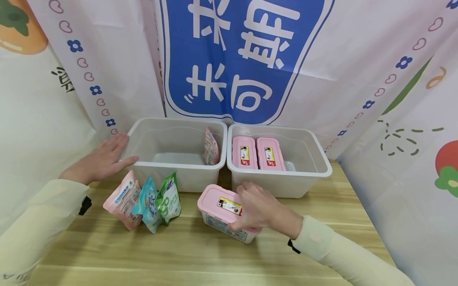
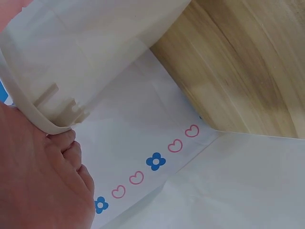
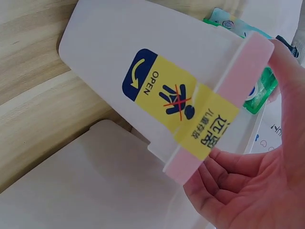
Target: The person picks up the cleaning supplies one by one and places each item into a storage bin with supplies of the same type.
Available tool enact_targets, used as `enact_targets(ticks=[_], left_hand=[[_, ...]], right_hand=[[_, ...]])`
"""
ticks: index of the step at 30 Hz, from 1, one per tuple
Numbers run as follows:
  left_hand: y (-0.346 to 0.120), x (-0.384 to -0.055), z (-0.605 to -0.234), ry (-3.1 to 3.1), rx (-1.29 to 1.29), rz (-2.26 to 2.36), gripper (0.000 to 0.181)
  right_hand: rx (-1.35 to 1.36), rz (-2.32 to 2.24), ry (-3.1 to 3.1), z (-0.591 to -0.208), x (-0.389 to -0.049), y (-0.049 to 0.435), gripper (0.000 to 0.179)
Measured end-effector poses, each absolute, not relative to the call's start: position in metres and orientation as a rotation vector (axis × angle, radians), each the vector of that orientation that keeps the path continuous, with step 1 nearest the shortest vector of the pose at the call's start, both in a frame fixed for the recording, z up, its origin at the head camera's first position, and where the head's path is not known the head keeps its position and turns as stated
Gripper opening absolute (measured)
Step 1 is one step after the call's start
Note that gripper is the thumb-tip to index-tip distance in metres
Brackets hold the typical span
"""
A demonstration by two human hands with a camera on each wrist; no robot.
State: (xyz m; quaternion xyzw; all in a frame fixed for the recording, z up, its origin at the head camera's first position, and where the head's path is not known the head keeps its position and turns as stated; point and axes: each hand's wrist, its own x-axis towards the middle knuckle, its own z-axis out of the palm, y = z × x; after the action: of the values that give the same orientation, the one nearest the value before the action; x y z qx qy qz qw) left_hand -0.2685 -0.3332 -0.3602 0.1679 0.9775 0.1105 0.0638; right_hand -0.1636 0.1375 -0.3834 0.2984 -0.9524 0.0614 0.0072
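My right hand [image 1: 259, 206] grips a white plastic box with a pink lid [image 1: 211, 200], thumb on the near side and fingers on the far side. The right wrist view shows this box tilted, with a yellow "OPEN" label [image 3: 167, 93] running onto the lid. It is in front of the two bins. My left hand [image 1: 101, 161] rests on the left corner of the left grey bin [image 1: 196, 178], its fingers fairly straight and its thumb over the front rim. Two similar pink-lidded boxes [image 1: 244, 145] stand side by side in the right grey bin [image 1: 279, 184].
A pink pouch [image 1: 123, 200], a blue pouch [image 1: 149, 208] and a green pouch [image 1: 169, 200] stand before the left bin. Another pink pouch [image 1: 211, 149] leans inside that bin's right end. A printed cloth [image 1: 304, 99] hangs close behind both bins.
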Motion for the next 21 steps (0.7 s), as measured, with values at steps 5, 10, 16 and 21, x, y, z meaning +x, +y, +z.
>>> enact_targets(ticks=[5, 10, 16, 21], left_hand=[[-0.3335, -0.2694, -0.3606, 2.95, 0.503, 0.328, 0.095], [-0.3339, -0.2702, -0.3625, 2.957, 0.519, 0.335, 0.094], [-0.333, -0.2704, -0.3631, 2.964, 0.52, 0.348, 0.093], [-0.3315, -0.2707, -0.3626, 2.966, 0.514, 0.345, 0.093]], right_hand=[[0.928, 0.133, -2.978, -0.383, -0.1643, 0.135, 0.083], [0.92, 0.074, -2.958, -0.3852, -0.1643, 0.132, 0.083], [0.895, 0.069, -2.944, -0.3874, -0.1627, 0.1308, 0.082], [0.881, 0.088, -2.93, -0.3891, -0.1629, 0.1302, 0.077]])
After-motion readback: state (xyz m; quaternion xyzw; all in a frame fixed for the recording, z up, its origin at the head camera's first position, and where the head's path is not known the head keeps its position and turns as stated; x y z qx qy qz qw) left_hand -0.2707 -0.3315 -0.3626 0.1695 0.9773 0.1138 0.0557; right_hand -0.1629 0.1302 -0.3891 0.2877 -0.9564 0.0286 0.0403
